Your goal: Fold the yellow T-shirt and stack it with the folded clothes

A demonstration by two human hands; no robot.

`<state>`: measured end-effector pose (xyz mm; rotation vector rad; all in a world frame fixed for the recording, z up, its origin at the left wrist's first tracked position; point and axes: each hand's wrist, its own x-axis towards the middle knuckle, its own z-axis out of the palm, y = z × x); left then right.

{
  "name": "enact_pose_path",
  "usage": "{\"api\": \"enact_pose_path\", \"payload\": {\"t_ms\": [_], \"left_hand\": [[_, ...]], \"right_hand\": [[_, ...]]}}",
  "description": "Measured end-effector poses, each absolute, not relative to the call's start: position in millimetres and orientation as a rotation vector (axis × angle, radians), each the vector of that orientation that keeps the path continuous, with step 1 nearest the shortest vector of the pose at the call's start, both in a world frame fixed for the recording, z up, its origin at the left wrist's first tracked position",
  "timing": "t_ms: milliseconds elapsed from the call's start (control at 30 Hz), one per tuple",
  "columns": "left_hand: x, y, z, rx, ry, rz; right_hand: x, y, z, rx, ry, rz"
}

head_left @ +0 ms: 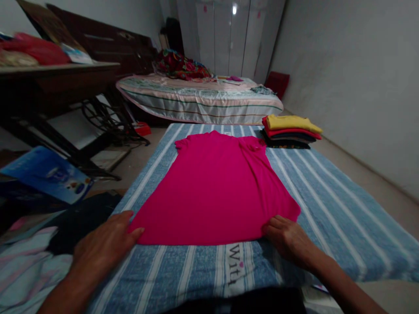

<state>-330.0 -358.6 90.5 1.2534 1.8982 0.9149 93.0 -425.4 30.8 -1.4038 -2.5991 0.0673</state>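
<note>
A bright pink T-shirt (209, 187) lies spread on a table covered with a blue and white striped cloth (330, 205), its collar at the far end and its hem towards me. At the hem's left corner, my left hand (106, 242) holds the fabric between thumb and fingers. My right hand (288, 239) is closed on the hem near its right corner, with the fingertips partly hidden. Creases run down the shirt's right side, and its right sleeve looks bunched.
Folded clothes (290, 131), yellow on top, are stacked at the table's far right. Beyond stands a bed (203, 100). At the left are a sewing-machine table (59, 72), a blue package (49, 174) and loose clothes (29, 270). A bare wall (353, 87) runs along the right.
</note>
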Motion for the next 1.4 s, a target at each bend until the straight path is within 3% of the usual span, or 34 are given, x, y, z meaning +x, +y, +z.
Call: {"api": "enact_pose_path", "payload": {"t_ms": [133,367,500,633,767,1200,1400], "left_hand": [[-259,-347,87,1.777,1.693,0.963],[-156,-338,30,2.538,0.976,0.314],[-152,-342,12,2.641,0.971,0.096],[-157,-342,11,2.706,0.975,0.072],[-156,-342,12,2.732,0.992,0.057],[-156,-343,13,2.714,1.034,-0.012],[-158,-344,7,2.704,1.010,0.026]], "right_hand": [[94,-424,29,-1.424,-2.594,0.079],[92,-427,35,-1.446,-2.603,0.145],[116,-429,39,-1.481,-2.396,0.276],[167,-421,27,-1.958,-1.878,0.025],[196,-407,9,-2.224,-1.776,0.140],[160,-398,20,-1.507,-0.903,0.819],[166,-417,16,-1.839,-0.772,0.849]]}}
